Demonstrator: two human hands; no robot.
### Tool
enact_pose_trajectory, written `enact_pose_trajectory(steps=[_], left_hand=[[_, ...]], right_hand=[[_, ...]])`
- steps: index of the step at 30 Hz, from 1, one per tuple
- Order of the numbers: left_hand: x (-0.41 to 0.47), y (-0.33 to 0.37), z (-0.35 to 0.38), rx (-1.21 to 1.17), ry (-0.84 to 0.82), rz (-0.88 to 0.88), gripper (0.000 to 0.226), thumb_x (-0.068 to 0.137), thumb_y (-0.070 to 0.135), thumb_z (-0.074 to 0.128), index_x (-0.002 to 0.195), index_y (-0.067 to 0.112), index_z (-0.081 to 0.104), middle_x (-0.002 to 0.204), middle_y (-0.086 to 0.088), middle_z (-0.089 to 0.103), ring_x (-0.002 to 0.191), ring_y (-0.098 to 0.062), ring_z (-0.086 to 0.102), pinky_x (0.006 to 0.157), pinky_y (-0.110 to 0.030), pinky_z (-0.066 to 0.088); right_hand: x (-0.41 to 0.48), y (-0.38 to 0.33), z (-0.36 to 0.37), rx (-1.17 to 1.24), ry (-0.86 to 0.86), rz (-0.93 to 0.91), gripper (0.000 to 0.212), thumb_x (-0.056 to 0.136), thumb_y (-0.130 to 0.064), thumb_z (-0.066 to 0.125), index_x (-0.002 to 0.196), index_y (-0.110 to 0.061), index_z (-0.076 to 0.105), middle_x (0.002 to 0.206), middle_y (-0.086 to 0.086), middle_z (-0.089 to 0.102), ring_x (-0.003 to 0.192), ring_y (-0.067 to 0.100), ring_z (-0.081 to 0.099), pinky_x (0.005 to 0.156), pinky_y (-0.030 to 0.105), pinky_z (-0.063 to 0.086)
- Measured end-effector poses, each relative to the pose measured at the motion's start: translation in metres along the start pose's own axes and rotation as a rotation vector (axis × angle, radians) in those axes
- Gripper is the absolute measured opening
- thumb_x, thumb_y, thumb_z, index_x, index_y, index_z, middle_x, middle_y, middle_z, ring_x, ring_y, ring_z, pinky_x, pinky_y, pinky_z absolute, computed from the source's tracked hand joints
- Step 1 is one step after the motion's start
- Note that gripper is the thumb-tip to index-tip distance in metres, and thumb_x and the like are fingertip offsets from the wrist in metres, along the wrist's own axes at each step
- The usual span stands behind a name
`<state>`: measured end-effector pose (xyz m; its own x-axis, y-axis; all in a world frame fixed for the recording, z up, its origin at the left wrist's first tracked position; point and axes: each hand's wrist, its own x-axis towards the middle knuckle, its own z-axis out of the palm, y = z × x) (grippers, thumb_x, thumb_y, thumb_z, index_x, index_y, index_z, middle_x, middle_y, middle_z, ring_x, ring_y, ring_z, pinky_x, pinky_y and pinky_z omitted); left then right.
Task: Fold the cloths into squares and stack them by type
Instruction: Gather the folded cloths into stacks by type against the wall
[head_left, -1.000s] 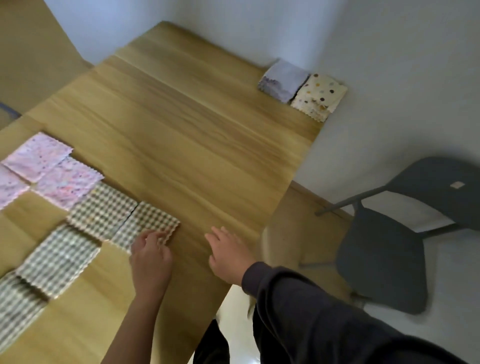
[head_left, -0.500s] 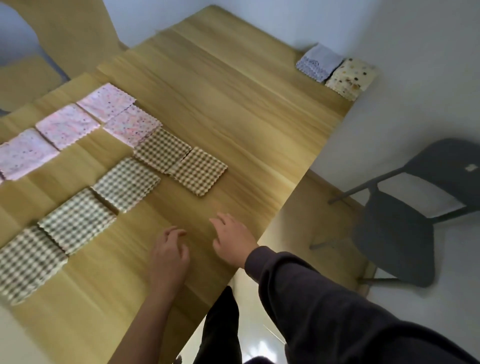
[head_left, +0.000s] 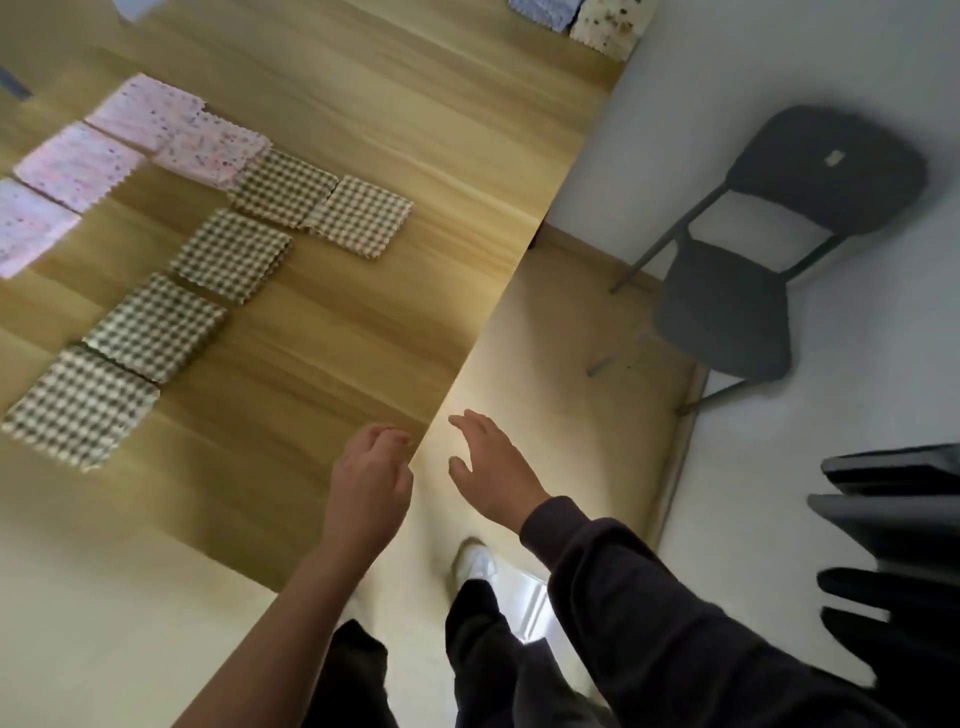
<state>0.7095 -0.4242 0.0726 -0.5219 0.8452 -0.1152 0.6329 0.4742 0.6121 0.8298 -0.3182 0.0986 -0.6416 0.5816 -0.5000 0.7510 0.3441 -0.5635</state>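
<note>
A second ago the left hand (head_left: 371, 478) was touching the nearest green-and-white checked square cloth (head_left: 358, 215). Then it let go and pulled back, and now that cloth lay well ahead of it, flat on the light wooden table (head_left: 415, 130). The right hand (head_left: 491, 467) had slid off the table too and hung over the floor, just beside the left one.

It looked like that cloth was folded and put down. Four more checked square cloths (head_left: 156, 327) lay in a line ahead and to the left of the left hand. The pink speckled square cloths (head_left: 143, 111) lay farther off the same way. They were side by side, not in piles, so the stacking by type seemed still to be done.

The left hand sat above the table's edge with its fingers curled loosely. It held nothing. The right hand had its fingers loose and a little spread, thumb out. It held nothing and touched nothing.

Far ahead of the right hand, at the table's far end, were a folded pale grey cloth (head_left: 543, 10) and a folded cream dotted cloth (head_left: 605, 23), touching each other.
</note>
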Motion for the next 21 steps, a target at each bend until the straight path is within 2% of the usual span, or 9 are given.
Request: enact_pose_trajectory(steps=[4, 8, 11, 15, 18, 21], left_hand=[[-0.022, -0.013, -0.021, -0.052, -0.085, 0.104, 0.029, 0.078, -0.004, 0.059, 0.106, 0.004, 0.064, 0.113, -0.010, 0.058, 0.106, -0.028, 0.056, 0.088, -0.043, 0.047], [-0.051, -0.047, -0.066, -0.006, -0.194, 0.286, 0.033, 0.081, 0.015, 0.045, 0.109, 0.012, 0.062, 0.115, -0.005, 0.056, 0.098, -0.025, 0.057, 0.080, -0.035, 0.046], [-0.074, -0.086, -0.111, -0.045, -0.277, 0.364, 0.033, 0.081, 0.017, 0.046, 0.111, 0.013, 0.060, 0.119, -0.001, 0.053, 0.105, -0.021, 0.052, 0.083, -0.033, 0.043], [-0.087, -0.129, -0.162, -0.076, -0.287, 0.408, 0.027, 0.088, 0.012, 0.053, 0.114, 0.015, 0.058, 0.122, 0.003, 0.050, 0.112, -0.018, 0.049, 0.093, -0.035, 0.043], [-0.073, -0.154, -0.192, -0.070, -0.280, 0.428, 0.028, 0.090, 0.012, 0.053, 0.117, 0.017, 0.057, 0.123, 0.005, 0.049, 0.114, -0.014, 0.047, 0.094, -0.032, 0.042], [-0.046, -0.188, -0.225, -0.034, -0.299, 0.459, 0.028, 0.090, 0.012, 0.054, 0.117, 0.017, 0.056, 0.120, 0.005, 0.050, 0.112, -0.014, 0.048, 0.092, -0.036, 0.044]], right_hand=[[-0.024, -0.023, 0.022, 0.063, 0.115, 0.047, 0.053, 0.096, -0.017, 0.046, 0.147, -0.014, 0.030, 0.155, 0.006, 0.024, 0.144, 0.017, 0.019, 0.116, 0.030, 0.019], [-0.047, -0.071, 0.053, 0.086, 0.287, 0.030, 0.052, 0.094, -0.014, 0.049, 0.144, -0.012, 0.034, 0.152, 0.005, 0.031, 0.141, 0.016, 0.027, 0.113, 0.023, 0.020], [-0.071, -0.118, 0.091, 0.107, 0.416, 0.032, 0.050, 0.092, -0.012, 0.053, 0.141, -0.009, 0.039, 0.146, 0.007, 0.039, 0.137, 0.018, 0.034, 0.110, 0.020, 0.025], [-0.087, -0.172, 0.133, 0.112, 0.461, 0.068, 0.051, 0.092, -0.011, 0.055, 0.140, -0.010, 0.040, 0.145, 0.007, 0.041, 0.135, 0.018, 0.037, 0.106, 0.015, 0.025], [-0.078, -0.204, 0.152, 0.109, 0.468, 0.120, 0.051, 0.092, -0.011, 0.056, 0.140, -0.011, 0.040, 0.145, 0.007, 0.041, 0.134, 0.019, 0.038, 0.101, 0.011, 0.022], [-0.052, -0.237, 0.166, 0.106, 0.479, 0.153, 0.051, 0.092, -0.014, 0.055, 0.141, -0.014, 0.039, 0.146, 0.004, 0.040, 0.133, 0.019, 0.040, 0.099, 0.012, 0.023]])
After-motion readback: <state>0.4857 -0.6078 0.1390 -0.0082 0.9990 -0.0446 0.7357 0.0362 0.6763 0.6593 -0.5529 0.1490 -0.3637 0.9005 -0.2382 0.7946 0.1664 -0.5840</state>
